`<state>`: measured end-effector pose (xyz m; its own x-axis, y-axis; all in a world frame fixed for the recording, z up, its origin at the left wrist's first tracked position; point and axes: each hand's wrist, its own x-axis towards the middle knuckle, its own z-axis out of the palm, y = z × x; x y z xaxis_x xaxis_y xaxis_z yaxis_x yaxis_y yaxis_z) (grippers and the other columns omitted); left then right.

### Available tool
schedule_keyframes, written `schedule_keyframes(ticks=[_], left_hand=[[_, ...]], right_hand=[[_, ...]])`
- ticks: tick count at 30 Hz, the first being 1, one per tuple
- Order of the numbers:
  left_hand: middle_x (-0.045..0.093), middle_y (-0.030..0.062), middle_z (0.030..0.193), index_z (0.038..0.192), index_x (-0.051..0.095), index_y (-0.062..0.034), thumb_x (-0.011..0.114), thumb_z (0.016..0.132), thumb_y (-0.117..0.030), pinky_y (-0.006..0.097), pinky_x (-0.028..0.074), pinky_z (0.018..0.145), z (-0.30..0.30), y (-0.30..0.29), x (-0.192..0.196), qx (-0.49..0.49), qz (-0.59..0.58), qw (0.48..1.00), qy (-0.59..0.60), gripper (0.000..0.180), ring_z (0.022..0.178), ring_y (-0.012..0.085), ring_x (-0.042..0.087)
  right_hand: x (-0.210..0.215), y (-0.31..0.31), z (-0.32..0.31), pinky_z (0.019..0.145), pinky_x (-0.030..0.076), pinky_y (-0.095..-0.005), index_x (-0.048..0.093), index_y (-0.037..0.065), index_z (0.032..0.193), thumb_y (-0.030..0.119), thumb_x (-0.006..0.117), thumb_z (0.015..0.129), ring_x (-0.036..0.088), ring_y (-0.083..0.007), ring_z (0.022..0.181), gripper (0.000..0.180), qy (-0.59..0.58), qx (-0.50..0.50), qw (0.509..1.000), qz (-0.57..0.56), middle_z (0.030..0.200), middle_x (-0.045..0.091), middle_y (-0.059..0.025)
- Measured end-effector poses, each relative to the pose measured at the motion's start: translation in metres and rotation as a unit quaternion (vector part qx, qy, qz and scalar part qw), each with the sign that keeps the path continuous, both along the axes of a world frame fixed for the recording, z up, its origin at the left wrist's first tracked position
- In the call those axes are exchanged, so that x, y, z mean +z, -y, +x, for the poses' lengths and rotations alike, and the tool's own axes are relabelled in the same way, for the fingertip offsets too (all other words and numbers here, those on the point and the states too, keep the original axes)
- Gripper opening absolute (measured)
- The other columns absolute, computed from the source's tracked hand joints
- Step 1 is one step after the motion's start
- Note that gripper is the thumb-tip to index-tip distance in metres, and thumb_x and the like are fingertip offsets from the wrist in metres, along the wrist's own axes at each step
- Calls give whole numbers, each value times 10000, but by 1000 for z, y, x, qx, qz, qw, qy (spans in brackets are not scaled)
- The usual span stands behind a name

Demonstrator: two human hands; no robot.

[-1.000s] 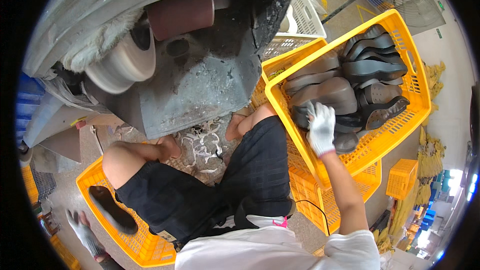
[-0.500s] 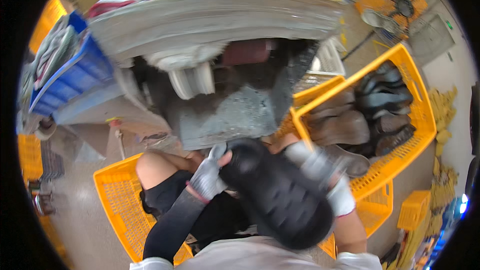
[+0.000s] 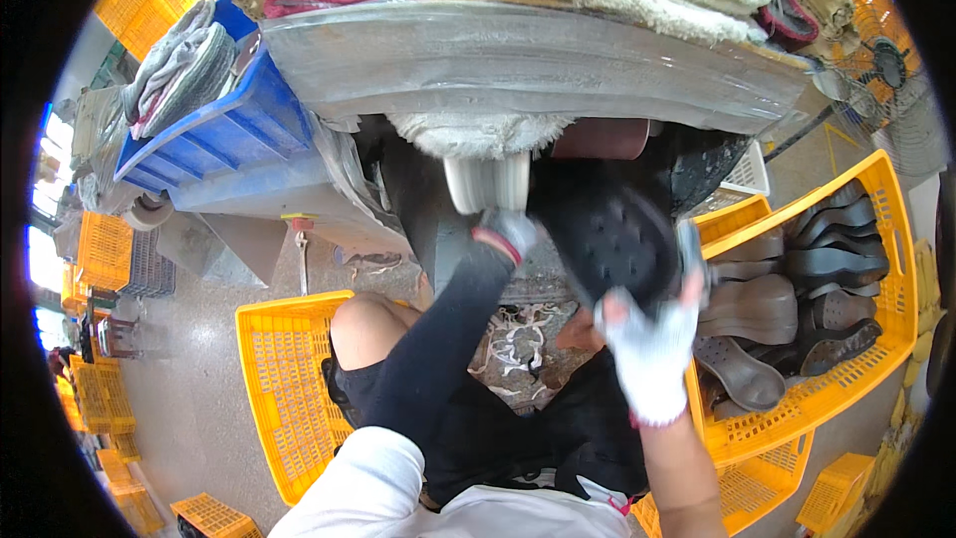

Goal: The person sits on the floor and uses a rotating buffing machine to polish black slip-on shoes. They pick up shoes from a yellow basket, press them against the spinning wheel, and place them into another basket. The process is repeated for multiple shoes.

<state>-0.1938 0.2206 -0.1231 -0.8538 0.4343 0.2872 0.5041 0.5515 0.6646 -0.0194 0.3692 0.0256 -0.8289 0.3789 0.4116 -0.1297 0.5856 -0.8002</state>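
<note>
A black clog (image 3: 622, 244) with a pattern of holes hangs between my hands, its outline smeared by motion. My left hand (image 3: 510, 231), in a grey-white glove, is closed at its far left end, just below a white spinning-looking wheel or belt (image 3: 488, 184); those fingers are blurred. My right hand (image 3: 652, 349), in a white glove with bare thumb and fingertip, grips the near right side of the clog. Above the wheel, fluffy white cloth (image 3: 478, 132) hangs from the edge of the grey wrapped machine top (image 3: 538, 60).
At my right stands a yellow crate (image 3: 807, 423) full of brown and black shoe soles (image 3: 747, 309). Another yellow crate (image 3: 289, 389) is by my left leg. A blue bin (image 3: 239, 130) with cloths stands at the far left. Scraps (image 3: 518, 344) litter the floor between my legs.
The clog has moved away from my lap, up toward the machine opening, with both hands on it. My left arm has reached forward. The whole view has shifted, so the machine sits lower in it.
</note>
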Motion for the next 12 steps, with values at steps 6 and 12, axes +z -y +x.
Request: schedule_keyframes(ticks=[6, 12], left_hand=[[708, 196, 1018, 1256, 579, -19, 522, 1026, -340, 486, 504, 877, -18, 24, -24, 58, -316, 916, 241, 399, 1013, 420, 654], [574, 349, 1190, 1352, 483, -2, 493, 1019, -456, 557, 505, 872, 35, 52, 26, 31, -96, 993, 61, 563, 956, 528, 632]], right_hand=[[-3, -10, -93, 510, 599, -287, 540, 30, 1267, 0, 667, 809, 611, -132, 686, 477, 173, 37, 920, -349, 933, 607, -71], [-63, -26, -143, 762, 597, -453, 624, -40, 1211, 234, 723, 801, 671, -274, 804, 503, 213, 40, 939, -268, 1073, 687, -153]])
